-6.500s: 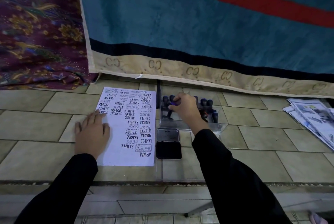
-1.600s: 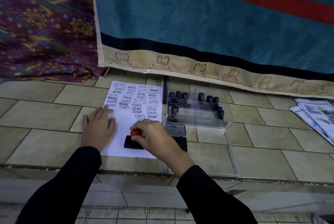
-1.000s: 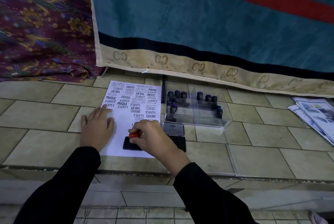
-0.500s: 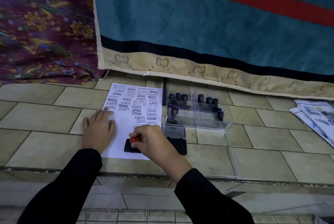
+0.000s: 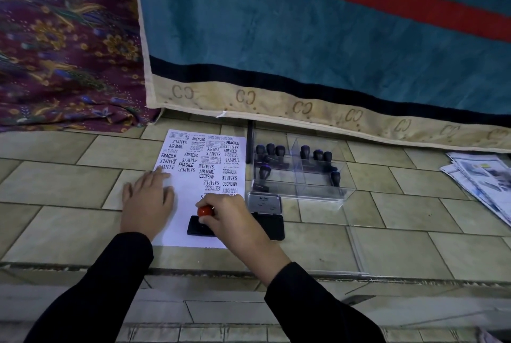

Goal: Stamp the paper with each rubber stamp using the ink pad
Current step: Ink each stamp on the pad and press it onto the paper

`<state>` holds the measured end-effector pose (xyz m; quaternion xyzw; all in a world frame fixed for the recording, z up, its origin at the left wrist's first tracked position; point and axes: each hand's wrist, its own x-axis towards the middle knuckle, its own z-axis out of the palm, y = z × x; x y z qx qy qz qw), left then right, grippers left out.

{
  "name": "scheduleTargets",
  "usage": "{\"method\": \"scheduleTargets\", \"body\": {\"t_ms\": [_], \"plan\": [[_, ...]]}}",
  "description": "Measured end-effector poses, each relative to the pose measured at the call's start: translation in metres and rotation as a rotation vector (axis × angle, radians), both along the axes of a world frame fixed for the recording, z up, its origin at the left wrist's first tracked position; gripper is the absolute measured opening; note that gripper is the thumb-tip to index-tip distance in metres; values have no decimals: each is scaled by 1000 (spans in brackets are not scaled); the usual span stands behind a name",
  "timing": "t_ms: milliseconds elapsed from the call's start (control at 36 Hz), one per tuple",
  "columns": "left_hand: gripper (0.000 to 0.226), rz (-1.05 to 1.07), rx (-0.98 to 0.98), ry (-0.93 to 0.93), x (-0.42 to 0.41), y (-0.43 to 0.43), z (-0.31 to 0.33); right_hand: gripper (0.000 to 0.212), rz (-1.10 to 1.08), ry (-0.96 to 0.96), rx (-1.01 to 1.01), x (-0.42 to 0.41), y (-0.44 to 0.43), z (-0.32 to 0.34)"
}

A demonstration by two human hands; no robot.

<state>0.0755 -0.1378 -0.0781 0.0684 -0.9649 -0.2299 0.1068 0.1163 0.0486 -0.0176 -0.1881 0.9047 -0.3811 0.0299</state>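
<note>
While red-knobbed stamp [image 5: 205, 211] sits pressed on paper [image 5: 188, 190], right hand [image 5: 235, 221] fingers [image 5: 218, 201] clamped round knob; base just below fingertips. Left hand [image 5: 148, 204] fingers straight, flat on paper, left of them. Ink pad [image 5: 272, 228] just right of knuckles. Risk: tilted lift could smear print; loose paper could shift.

Dim, flat light, no clear source. The white paper [image 5: 193, 190] is the brightest patch, its print sharp. On it the base of the stamp [image 5: 198, 226] goes flat black, like the sleeves [image 5: 96, 287] below the paper. Right of the paper, the clear box [image 5: 318, 193] catches faint glare. Lines between the tiles [image 5: 387, 245] bow toward the frame edges; the corner far below and right of the paper smears.
</note>
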Motion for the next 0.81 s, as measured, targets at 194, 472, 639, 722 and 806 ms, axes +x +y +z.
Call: {"method": "scheduleTargets", "body": {"t_ms": [194, 472, 639, 722, 806], "plan": [[35, -6, -14, 4, 1, -1, 0, 24, -238, 36, -218, -25, 35, 35], [35, 7, -32, 9, 0, 0, -2, 19, -539, 187, 79, -81, 136, 52], [34, 8, -26, 2, -1, 0, -2, 20, -424, 89, 298, -97, 134, 32], [34, 5, -27, 0, -1, 0, -1, 16, -399, 37, 345, -102, 128, 28], [34, 6, -23, 0, 0, 0, -1, 12, -396, 28, 367, -105, 125, 28]]}}
